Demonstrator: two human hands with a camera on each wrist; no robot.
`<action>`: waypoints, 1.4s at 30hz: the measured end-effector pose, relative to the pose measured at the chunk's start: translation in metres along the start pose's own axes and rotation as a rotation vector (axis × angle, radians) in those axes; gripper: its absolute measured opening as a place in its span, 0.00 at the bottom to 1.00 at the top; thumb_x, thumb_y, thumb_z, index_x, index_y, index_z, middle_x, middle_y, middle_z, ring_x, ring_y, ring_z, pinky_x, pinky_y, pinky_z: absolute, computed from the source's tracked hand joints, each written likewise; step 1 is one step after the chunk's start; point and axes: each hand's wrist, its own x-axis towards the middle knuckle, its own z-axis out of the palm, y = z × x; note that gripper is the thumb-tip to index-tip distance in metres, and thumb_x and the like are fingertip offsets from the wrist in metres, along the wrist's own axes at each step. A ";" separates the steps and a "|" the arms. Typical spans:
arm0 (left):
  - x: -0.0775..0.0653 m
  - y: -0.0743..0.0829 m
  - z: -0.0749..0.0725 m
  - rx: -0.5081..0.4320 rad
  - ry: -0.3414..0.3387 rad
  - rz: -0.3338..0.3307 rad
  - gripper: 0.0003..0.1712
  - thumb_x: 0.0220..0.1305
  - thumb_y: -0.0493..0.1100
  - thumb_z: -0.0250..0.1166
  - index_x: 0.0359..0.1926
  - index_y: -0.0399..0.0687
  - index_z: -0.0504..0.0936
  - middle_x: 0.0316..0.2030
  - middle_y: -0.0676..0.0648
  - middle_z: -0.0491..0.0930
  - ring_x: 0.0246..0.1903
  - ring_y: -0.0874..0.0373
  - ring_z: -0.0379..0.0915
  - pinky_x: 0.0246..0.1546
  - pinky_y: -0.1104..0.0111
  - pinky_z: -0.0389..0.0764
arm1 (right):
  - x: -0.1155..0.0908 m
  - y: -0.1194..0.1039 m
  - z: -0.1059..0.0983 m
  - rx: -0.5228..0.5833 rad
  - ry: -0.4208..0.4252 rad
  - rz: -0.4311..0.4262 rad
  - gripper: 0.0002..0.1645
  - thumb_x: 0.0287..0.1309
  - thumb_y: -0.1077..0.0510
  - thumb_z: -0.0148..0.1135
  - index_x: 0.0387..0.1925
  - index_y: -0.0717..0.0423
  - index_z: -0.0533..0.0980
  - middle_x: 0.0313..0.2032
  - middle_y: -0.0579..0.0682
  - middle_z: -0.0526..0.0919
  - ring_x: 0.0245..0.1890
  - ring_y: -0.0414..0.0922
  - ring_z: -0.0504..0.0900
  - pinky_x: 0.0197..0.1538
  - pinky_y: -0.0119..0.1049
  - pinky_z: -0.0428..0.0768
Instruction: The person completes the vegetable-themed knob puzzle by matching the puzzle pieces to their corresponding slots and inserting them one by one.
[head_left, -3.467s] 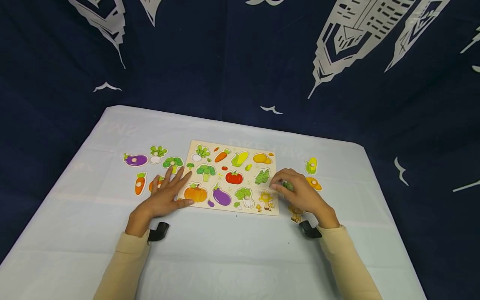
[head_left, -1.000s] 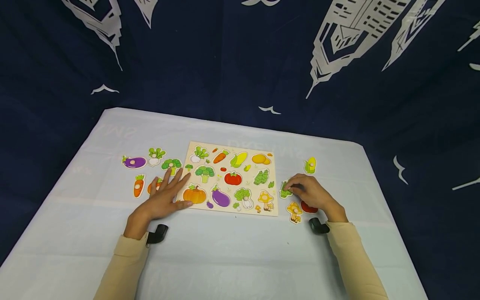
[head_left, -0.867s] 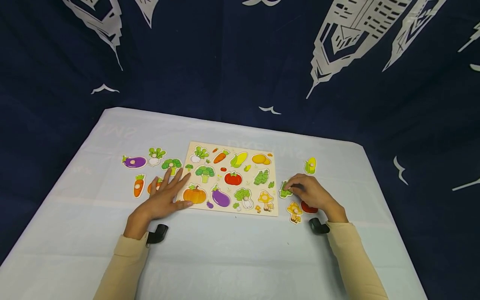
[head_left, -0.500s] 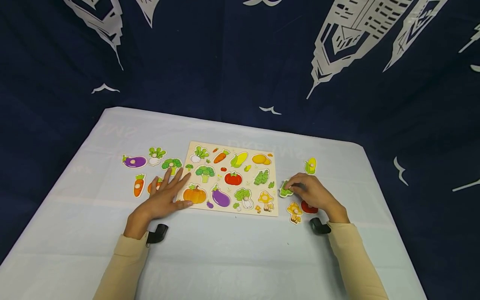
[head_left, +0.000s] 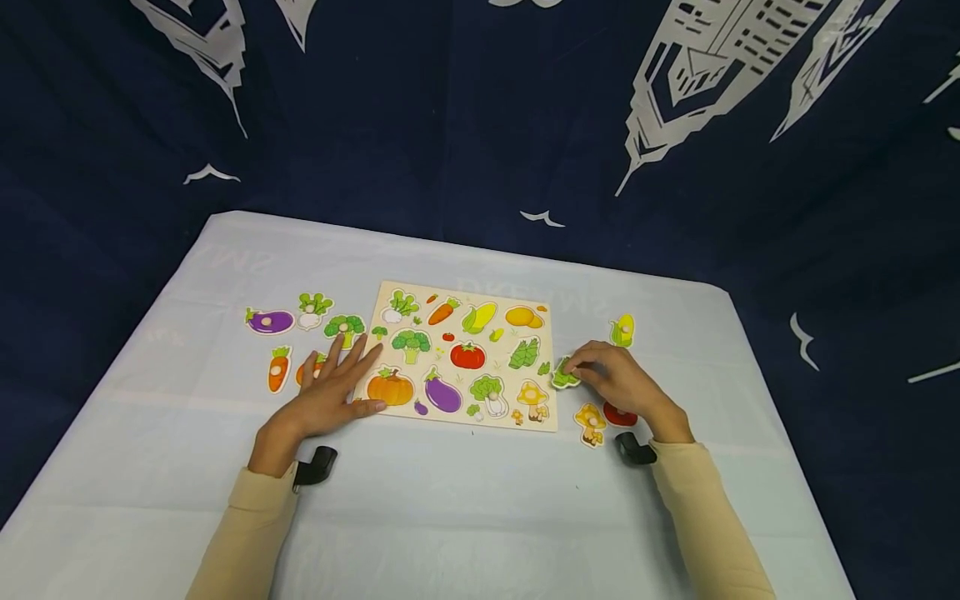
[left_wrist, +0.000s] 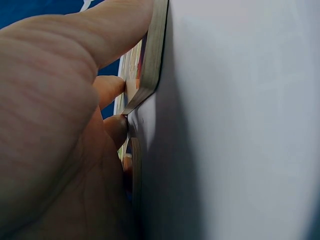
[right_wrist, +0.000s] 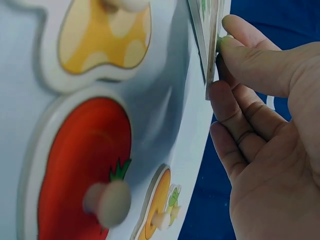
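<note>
So the table (head_left: 480,517) is covered in something white, with soft creases running across it and faint, hard-to-read lettering near the far edge. Its far left corner is rounded, and the far edge slants over to the far right corner. Right behind that hangs a big navy curtain (head_left: 375,125) with pale buildings and birds on it, buildings pointing down, kinda fun. That's pretty much the room.

Thin wooden board (head_left: 497,362) with veggie pictures sits flat around mid-table, closer to the far edge than the near one. Left hand (head_left: 322,400) has its fingers spread over the board's left side, thumb on its near left corner. Right hand (head_left: 618,379) is pinching a green veggie piece (head_left: 562,381) just beside the board's right edge; can't tell if it's fully off the table.

Toward the table's left edge: eggplant (head_left: 270,322), turnip (head_left: 313,308), broccoli (head_left: 345,326), carrot (head_left: 278,369), plus a pumpkin (head_left: 321,363) partly under the fingers. Toward the right edge: corn (head_left: 622,331), mushroom (head_left: 590,422), tomato (head_left: 619,415), and a yellow-orange piece (right_wrist: 156,205) that shows up in the right wrist view. Beige sleeves (head_left: 243,525), black gadgets (head_left: 317,465) at both wrists.
</note>
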 end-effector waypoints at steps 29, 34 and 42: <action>0.001 0.000 0.001 -0.001 0.005 -0.013 0.51 0.64 0.57 0.67 0.79 0.48 0.52 0.80 0.37 0.39 0.78 0.37 0.17 0.69 0.35 0.17 | 0.038 -0.021 0.018 -0.021 -0.045 -0.071 0.10 0.63 0.68 0.64 0.42 0.53 0.86 0.44 0.48 0.86 0.49 0.48 0.81 0.57 0.48 0.76; 0.000 0.001 0.000 -0.006 0.011 -0.011 0.51 0.64 0.57 0.67 0.79 0.47 0.52 0.79 0.36 0.40 0.78 0.36 0.18 0.68 0.35 0.17 | 0.046 -0.023 0.021 -0.048 -0.053 -0.076 0.10 0.64 0.67 0.64 0.42 0.52 0.85 0.44 0.46 0.86 0.48 0.46 0.80 0.58 0.47 0.75; 0.000 0.001 0.000 -0.001 0.010 -0.017 0.50 0.64 0.58 0.66 0.79 0.48 0.52 0.80 0.37 0.40 0.78 0.36 0.18 0.68 0.35 0.17 | 0.055 -0.025 0.023 -0.047 -0.060 -0.083 0.11 0.64 0.67 0.63 0.42 0.52 0.85 0.44 0.47 0.85 0.47 0.46 0.79 0.56 0.46 0.75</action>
